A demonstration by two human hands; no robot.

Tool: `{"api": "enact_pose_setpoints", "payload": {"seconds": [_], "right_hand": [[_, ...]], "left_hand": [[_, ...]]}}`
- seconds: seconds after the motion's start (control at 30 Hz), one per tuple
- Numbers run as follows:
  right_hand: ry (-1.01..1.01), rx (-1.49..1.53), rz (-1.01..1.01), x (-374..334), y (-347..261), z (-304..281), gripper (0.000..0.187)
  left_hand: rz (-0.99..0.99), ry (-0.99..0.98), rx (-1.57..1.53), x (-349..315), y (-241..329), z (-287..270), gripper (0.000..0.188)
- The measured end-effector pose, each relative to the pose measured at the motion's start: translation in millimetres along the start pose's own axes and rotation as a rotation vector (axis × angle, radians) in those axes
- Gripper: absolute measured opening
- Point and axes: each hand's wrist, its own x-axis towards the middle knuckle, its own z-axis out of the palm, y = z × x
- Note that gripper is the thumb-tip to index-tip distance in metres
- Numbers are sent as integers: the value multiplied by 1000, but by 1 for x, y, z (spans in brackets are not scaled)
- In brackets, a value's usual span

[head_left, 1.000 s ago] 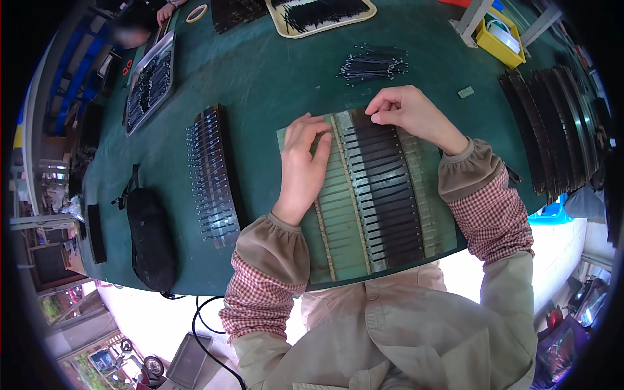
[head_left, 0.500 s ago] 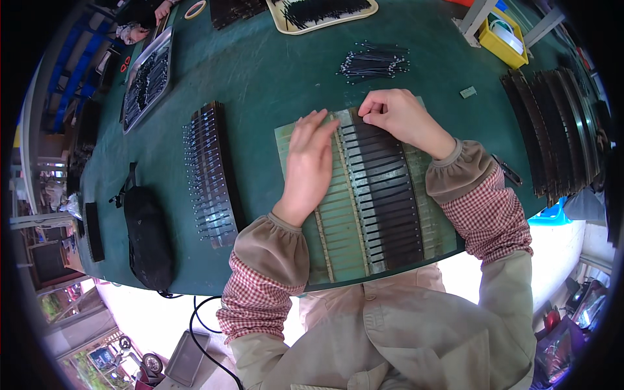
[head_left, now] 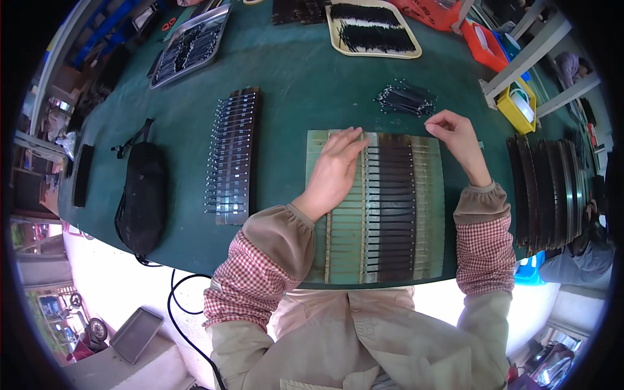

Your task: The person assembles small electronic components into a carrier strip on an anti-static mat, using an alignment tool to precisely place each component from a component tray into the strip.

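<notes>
A pale green slotted board lies near the table's front edge. Across its middle runs a row of thin black leads, laid side by side beside a narrow metal strip. My left hand rests flat on the board's upper left part, fingers stretched toward the strip's far end. Raised past the board's far right corner, my right hand has thumb and forefinger pinched together. Whatever they may hold is too small to make out. Just beyond it lies a loose pile of black leads with small shiny ends.
Left of the board stands a dark rack of leads, with a black pouch farther left. Trays of black parts, one metal and one cream, sit at the back. Dark strips stack at right, below a yellow bin.
My right hand has lifted off the far end of the leads and moved right, toward the loose pile. My left hand stays on the board. The whole view has shifted.
</notes>
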Motion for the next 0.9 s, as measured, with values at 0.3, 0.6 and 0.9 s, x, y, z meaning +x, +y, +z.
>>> {"api": "enact_pose_setpoints", "payload": {"seconds": [0.3,0.6,0.9], "right_hand": [[-181,-281,-283,7,-15,32,8],[-152,-514,-399,-10,-14,46,10],[41,-319,-386,10,-3,28,10]], "left_hand": [[126,-59,374,3,14,10,34],[109,-61,384,4,14,8,36],[35,-3,184,5,11,5,32]]}}
